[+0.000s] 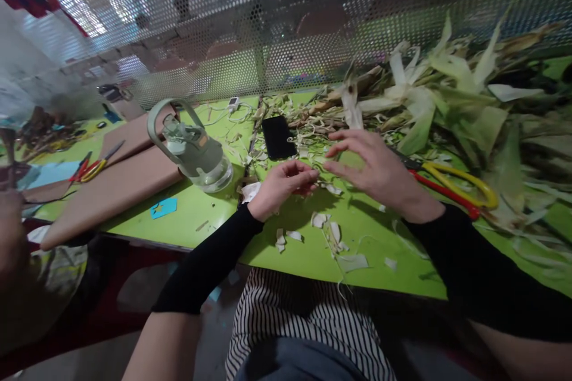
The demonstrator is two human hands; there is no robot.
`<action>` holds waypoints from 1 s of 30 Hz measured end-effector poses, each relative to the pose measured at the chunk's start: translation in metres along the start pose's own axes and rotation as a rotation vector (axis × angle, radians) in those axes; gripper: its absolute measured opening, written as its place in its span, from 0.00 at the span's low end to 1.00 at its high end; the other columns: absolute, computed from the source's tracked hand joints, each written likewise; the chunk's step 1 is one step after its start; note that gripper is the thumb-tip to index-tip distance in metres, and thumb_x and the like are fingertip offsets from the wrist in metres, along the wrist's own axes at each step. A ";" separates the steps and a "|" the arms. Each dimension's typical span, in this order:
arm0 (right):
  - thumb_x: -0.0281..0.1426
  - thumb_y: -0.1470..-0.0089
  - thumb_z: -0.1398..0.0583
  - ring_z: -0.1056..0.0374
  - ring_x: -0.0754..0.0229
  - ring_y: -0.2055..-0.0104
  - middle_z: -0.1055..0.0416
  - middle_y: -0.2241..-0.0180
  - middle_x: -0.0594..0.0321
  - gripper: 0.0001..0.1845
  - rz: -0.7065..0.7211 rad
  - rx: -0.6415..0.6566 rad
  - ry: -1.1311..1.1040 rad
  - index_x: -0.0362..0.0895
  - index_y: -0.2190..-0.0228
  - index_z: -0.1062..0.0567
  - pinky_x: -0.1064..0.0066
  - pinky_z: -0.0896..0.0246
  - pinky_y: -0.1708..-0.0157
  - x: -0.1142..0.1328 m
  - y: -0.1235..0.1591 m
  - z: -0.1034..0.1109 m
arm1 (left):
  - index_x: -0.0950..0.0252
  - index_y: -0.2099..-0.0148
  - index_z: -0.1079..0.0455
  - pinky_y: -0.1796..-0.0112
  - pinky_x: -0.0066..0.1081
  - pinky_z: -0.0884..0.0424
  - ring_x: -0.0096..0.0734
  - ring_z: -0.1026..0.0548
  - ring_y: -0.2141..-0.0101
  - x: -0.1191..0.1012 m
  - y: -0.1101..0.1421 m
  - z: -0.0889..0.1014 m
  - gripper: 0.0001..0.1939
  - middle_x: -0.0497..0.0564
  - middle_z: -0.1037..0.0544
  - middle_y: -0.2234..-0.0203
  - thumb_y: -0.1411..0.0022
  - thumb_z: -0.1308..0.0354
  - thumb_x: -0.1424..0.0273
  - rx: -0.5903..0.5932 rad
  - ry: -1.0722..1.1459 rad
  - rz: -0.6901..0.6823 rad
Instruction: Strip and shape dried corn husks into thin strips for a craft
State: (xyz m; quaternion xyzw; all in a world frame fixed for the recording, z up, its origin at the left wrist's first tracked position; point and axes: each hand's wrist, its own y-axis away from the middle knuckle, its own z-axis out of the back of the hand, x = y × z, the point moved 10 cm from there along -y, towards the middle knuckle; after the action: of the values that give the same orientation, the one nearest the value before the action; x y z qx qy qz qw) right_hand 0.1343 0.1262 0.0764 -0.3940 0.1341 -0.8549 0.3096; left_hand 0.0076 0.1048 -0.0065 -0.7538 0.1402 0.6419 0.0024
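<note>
My left hand (288,186) is over the green table with its fingertips pinched together; whatever they hold, if anything, is hidden. Just to its right, my right hand (373,169) has its fingers apart and nothing visible in them. Below both hands lie pale corn husk scraps (335,235) and thin strips. A black phone (277,138) rests flat beyond my fingers among more shreds. Red and yellow handled scissors (456,187) lie beside my right wrist, their blades partly hidden behind it. Behind them spreads a large heap of corn husks (429,101).
A green water bottle (196,149) with a loop handle stands left of my left hand. Brown paper (120,190), a blue card (163,208) and a second pair of scissors (93,169) lie farther left. Perforated metal mesh (250,30) runs behind the table. Another person's blurred arm (11,238) shows at far left.
</note>
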 end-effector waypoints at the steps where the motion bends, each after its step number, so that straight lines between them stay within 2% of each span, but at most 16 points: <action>1: 0.45 0.43 0.38 0.34 0.41 0.41 0.25 0.48 0.52 0.14 0.011 0.044 0.038 0.48 0.66 0.23 0.44 0.45 0.40 -0.001 0.000 -0.004 | 0.66 0.64 0.32 0.66 0.26 0.28 0.19 0.25 0.72 0.000 -0.001 0.003 0.16 0.43 0.24 0.74 0.44 0.31 0.62 -0.030 0.018 -0.004; 4: 0.45 0.43 0.39 0.32 0.41 0.44 0.23 0.52 0.52 0.14 0.035 0.161 0.066 0.48 0.67 0.20 0.44 0.43 0.42 -0.006 0.002 -0.020 | 0.66 0.64 0.33 0.65 0.26 0.27 0.19 0.24 0.73 0.001 -0.002 0.005 0.15 0.43 0.23 0.74 0.43 0.32 0.64 -0.058 0.072 0.000; 9: 0.46 0.43 0.39 0.30 0.43 0.50 0.22 0.54 0.52 0.15 -0.028 0.241 0.027 0.48 0.71 0.22 0.46 0.40 0.47 -0.014 0.003 -0.033 | 0.67 0.65 0.35 0.66 0.25 0.27 0.18 0.25 0.75 0.009 -0.006 0.002 0.13 0.43 0.24 0.75 0.41 0.33 0.68 -0.031 0.141 0.038; 13: 0.48 0.45 0.38 0.30 0.47 0.59 0.24 0.63 0.55 0.16 -0.045 0.202 0.014 0.48 0.72 0.25 0.55 0.37 0.57 -0.003 0.003 -0.027 | 0.67 0.65 0.34 0.68 0.25 0.28 0.18 0.26 0.76 0.015 -0.008 0.002 0.11 0.43 0.25 0.76 0.40 0.34 0.70 -0.027 0.148 0.048; 17: 0.44 0.44 0.37 0.32 0.52 0.66 0.25 0.71 0.59 0.14 0.027 0.244 0.055 0.49 0.74 0.26 0.62 0.42 0.65 0.014 0.009 -0.032 | 0.68 0.65 0.33 0.71 0.24 0.30 0.16 0.28 0.78 0.015 -0.008 0.004 0.09 0.43 0.25 0.76 0.39 0.35 0.71 -0.052 0.145 0.046; 22: 0.38 0.43 0.39 0.34 0.54 0.70 0.25 0.73 0.59 0.10 0.029 0.238 0.048 0.49 0.75 0.27 0.62 0.44 0.67 0.010 0.010 -0.037 | 0.67 0.65 0.33 0.72 0.22 0.32 0.17 0.27 0.75 0.017 -0.008 0.008 0.09 0.44 0.24 0.76 0.40 0.35 0.70 -0.109 0.145 0.056; 30: 0.38 0.43 0.40 0.37 0.57 0.75 0.29 0.78 0.62 0.10 -0.025 0.269 0.057 0.48 0.74 0.28 0.65 0.49 0.72 0.006 0.010 -0.037 | 0.66 0.66 0.34 0.71 0.24 0.30 0.18 0.26 0.76 0.026 -0.009 0.006 0.06 0.44 0.25 0.76 0.35 0.41 0.77 -0.108 0.261 0.161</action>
State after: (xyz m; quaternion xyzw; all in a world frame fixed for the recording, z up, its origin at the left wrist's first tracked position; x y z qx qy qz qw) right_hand 0.1082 0.1141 0.0507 -0.3259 0.0220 -0.8800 0.3449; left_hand 0.0074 0.1089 -0.0340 -0.8162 0.1647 0.5433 -0.1076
